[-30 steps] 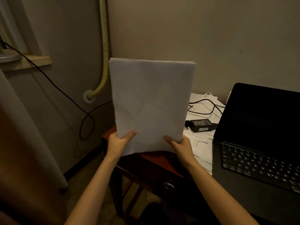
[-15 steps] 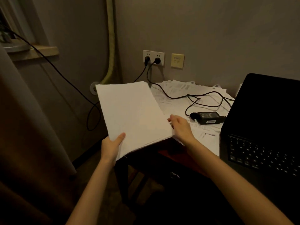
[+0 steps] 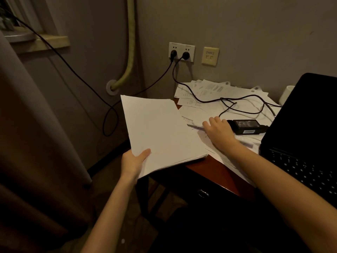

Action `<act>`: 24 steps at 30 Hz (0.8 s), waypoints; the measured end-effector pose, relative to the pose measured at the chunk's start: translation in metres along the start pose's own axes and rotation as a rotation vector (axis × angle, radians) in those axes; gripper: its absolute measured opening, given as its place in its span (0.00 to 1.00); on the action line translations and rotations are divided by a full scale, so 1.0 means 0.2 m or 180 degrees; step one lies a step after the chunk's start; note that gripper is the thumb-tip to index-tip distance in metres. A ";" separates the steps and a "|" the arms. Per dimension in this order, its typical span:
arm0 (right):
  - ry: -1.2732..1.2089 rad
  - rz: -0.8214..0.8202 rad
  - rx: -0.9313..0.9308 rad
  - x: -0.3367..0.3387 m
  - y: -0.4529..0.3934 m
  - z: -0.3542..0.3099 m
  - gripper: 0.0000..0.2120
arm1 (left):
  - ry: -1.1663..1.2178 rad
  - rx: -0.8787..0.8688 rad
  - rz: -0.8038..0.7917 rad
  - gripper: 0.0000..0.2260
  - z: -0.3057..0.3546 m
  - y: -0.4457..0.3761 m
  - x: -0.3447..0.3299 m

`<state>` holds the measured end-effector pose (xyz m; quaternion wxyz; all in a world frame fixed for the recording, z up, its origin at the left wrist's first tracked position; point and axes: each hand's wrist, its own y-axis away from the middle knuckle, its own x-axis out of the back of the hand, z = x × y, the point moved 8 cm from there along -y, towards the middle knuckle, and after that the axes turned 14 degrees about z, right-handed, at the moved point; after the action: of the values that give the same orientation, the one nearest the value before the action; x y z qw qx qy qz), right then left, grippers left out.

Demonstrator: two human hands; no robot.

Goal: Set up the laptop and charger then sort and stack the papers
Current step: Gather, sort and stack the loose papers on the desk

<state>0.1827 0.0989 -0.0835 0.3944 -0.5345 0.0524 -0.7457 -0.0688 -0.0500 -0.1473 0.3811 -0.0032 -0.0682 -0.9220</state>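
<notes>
My left hand [image 3: 134, 162] grips the near-left corner of a thick white paper stack [image 3: 160, 132], held tilted and nearly flat over the left end of the red-brown desk [image 3: 213, 172]. My right hand [image 3: 218, 131] lies on the loose printed papers [image 3: 209, 92] spread over the desk, fingers stretched out, just left of the black charger brick [image 3: 245, 126]. The charger's cable [image 3: 242, 105] loops across the papers and runs up to the wall socket [image 3: 181, 51]. An open black laptop [image 3: 306, 128] stands at the right with its screen dark.
A white cup [image 3: 286, 94] peeks out behind the laptop. A second black cable [image 3: 76, 73] hangs along the left wall near a yellowish hose [image 3: 130, 52]. A curtain [image 3: 36, 125] fills the left. The desk has a drawer pull [image 3: 202, 193] in front.
The stack went from upright in both hands to tilted nearly flat in my left hand alone. My right hand let go and moved right onto the loose papers beside the charger.
</notes>
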 end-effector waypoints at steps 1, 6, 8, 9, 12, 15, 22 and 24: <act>0.0133 -0.0001 0.0154 0.00 0.01 -0.01 0.17 | -0.0010 0.0005 -0.0013 0.17 0.00 0.00 0.00; 0.0068 -0.0435 -0.0289 -0.02 0.03 0.09 0.16 | 0.0056 0.0132 -0.0043 0.15 0.00 0.03 -0.01; -0.0034 -0.0533 -0.0552 -0.02 0.05 0.13 0.13 | 0.0087 0.0167 -0.0050 0.15 0.00 0.05 -0.01; -0.0107 -0.0537 -0.0676 -0.02 0.05 0.15 0.12 | 0.0098 0.0174 -0.0051 0.15 0.00 0.05 -0.01; -0.0293 -0.0573 -0.0904 0.01 0.01 0.19 0.09 | 0.0048 0.0130 -0.0045 0.15 0.00 0.09 -0.01; -0.0324 -0.0547 -0.0989 0.06 -0.01 0.23 0.09 | -0.0029 0.0018 -0.0075 0.16 0.02 0.11 -0.03; 0.0037 -0.0143 -0.1061 0.27 -0.11 0.40 0.09 | -0.0170 -0.0077 -0.0187 0.15 0.09 0.13 -0.10; -0.0043 -0.0059 -0.1093 0.33 -0.13 0.41 0.09 | -0.0176 -0.0073 -0.0209 0.15 0.09 0.14 -0.12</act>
<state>0.2294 0.1022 0.0150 0.2907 -0.5995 0.1715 -0.7258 -0.0331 -0.0501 -0.1271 0.3486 -0.0308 -0.0682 -0.9343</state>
